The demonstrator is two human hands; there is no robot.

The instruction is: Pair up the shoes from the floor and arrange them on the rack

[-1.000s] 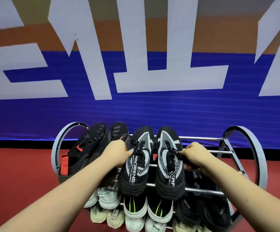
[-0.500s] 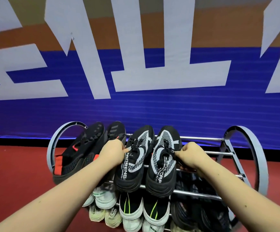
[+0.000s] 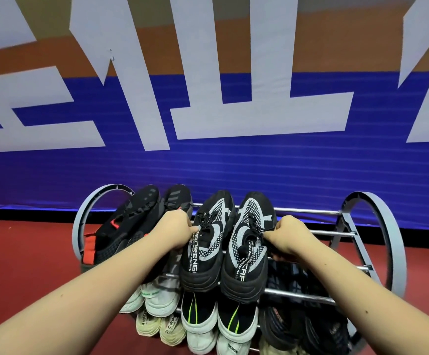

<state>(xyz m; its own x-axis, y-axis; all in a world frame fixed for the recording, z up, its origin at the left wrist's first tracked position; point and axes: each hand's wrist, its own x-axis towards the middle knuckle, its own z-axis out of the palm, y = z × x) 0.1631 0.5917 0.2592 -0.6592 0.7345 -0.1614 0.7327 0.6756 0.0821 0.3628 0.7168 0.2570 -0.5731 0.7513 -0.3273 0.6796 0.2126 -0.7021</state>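
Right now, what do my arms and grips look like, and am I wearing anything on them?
The left forearm and right forearm are bare to the frame edge, and no sleeves show. The left grip and right grip are bare hands without gloves. No watch, band or ring shows on the wrists or visible knuckles.

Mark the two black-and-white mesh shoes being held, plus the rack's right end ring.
left mesh shoe (image 3: 208, 252), head view, grey side panel.
right mesh shoe (image 3: 246, 254), head view, grey side panel.
rack's right end ring (image 3: 397, 252), head view, outer band.
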